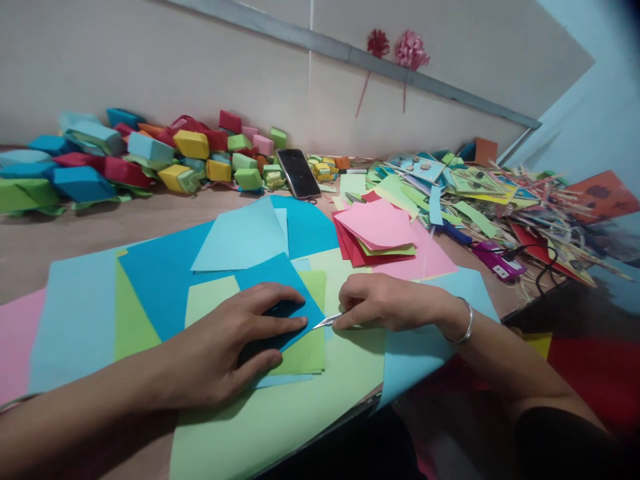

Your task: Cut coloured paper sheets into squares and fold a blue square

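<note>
My left hand lies with fingers spread on a blue paper piece, pressing it down over smaller green sheets. My right hand is closed around a thin, pointed silver blade, whose tip touches the right corner of the blue piece. Underneath is a large pale green sheet. A light blue piece lies just behind, and a stack of pink, red and green squares sits behind my right hand.
Folded coloured paper blocks are heaped at the back left. A phone rests near the wall. Paper scraps and sticks crowd the back right, by a purple device with a cable. The table's front edge is close below.
</note>
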`<state>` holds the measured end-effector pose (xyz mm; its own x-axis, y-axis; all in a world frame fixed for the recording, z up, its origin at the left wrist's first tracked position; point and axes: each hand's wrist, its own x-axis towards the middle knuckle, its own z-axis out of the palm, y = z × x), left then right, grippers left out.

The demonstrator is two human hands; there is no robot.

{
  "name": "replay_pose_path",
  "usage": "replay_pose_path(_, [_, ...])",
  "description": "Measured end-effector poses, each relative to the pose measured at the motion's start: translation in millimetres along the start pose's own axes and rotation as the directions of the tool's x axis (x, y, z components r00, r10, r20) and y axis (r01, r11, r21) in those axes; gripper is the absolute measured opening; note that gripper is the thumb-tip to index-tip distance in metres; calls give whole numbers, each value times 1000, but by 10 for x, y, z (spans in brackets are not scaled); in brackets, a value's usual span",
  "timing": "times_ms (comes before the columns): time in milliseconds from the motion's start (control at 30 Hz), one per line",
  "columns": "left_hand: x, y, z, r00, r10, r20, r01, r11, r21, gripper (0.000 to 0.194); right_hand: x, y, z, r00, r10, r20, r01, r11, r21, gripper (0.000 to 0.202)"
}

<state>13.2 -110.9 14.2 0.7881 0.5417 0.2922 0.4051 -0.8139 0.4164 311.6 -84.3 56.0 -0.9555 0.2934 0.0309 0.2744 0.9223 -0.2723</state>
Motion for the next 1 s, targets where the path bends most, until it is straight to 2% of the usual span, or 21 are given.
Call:
replay_pose_path(167, [-3, -52, 2, 998, 50, 45, -50, 999, 0, 40, 37, -34, -7, 999, 15, 43, -15, 1000, -15, 29])
replay_pose_path(467, [2, -53, 40, 999, 50, 13, -51, 998, 40, 40, -5, -81, -38, 998, 32, 61, -31, 999, -20, 32])
replay_pose_path(700, [5, -2, 135, 997, -61, -48, 65, 995, 75, 40, -7, -60, -25, 999, 16, 34, -16, 1000, 6, 33])
replay_pose_path(867, [11, 20, 138, 997, -70, -40, 74, 991, 109, 42, -44, -59, -54, 997, -26, 67, 21, 997, 78, 32])
replay_pose_path(1000, [0, 38, 127, 995, -98, -32, 101, 990, 98, 41, -113, -5, -118, 1000, 1, 3, -1, 998, 56, 34])
